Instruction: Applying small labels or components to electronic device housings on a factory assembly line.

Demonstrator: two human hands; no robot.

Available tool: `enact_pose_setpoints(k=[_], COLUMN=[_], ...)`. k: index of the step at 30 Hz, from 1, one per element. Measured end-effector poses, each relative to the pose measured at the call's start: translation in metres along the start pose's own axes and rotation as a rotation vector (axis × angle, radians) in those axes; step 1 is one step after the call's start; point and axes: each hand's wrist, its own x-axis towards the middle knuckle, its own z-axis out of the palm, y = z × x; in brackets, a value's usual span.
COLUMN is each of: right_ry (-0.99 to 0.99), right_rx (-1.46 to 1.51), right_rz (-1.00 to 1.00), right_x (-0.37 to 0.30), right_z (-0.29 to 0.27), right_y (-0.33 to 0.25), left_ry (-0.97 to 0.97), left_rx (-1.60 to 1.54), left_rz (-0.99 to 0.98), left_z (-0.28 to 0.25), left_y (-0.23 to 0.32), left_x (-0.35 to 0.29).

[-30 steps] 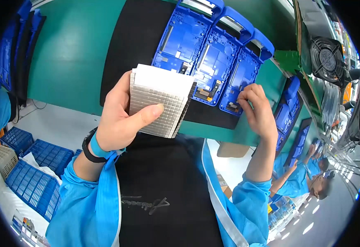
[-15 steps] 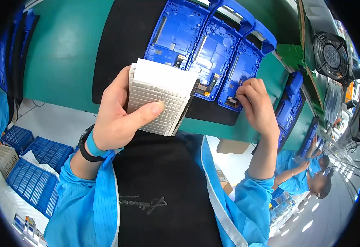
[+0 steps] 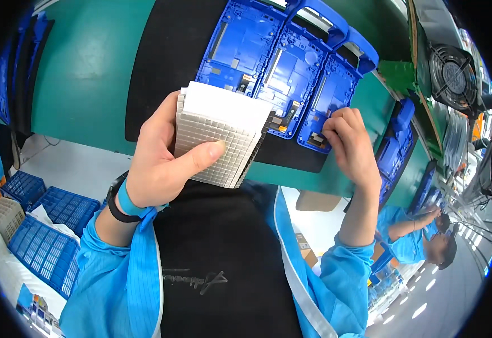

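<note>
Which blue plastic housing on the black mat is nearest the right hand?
The rightmost blue plastic housing: the right hand is at its lower end; the middle housing and left housing lie farther away.

Head view: fisheye, left one of a head-worn pair; upright, unmirrored. Faces steeply down over the wearer's dark garment front (image 3: 229, 253) onto the green bench (image 3: 83, 84). Left hand (image 3: 161, 160) and right hand (image 3: 350, 143) close to lens, about mid-height; forearms (image 3: 359, 217) rise from below. Field very wide: blue crates (image 3: 46, 250) lower left, fan (image 3: 453, 77) upper right. Bench edge bows with lens curvature.
</note>
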Motion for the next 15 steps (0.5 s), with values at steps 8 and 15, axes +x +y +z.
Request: enact_pose_setpoints(k=[8, 15], right_ry=[0.121, 0.31], right_rx=[-0.007, 0.068], right_rz=[0.064, 0.02], right_x=[-0.003, 0.0], right_z=[0.001, -0.001], right_y=[-0.003, -0.038], left_ry=[-0.043, -0.08], left_rx=[-0.02, 0.038], left_rz=[-0.012, -0.015], left_z=[0.001, 0.011], left_y=[-0.004, -0.009], left_x=[0.0, 0.003])
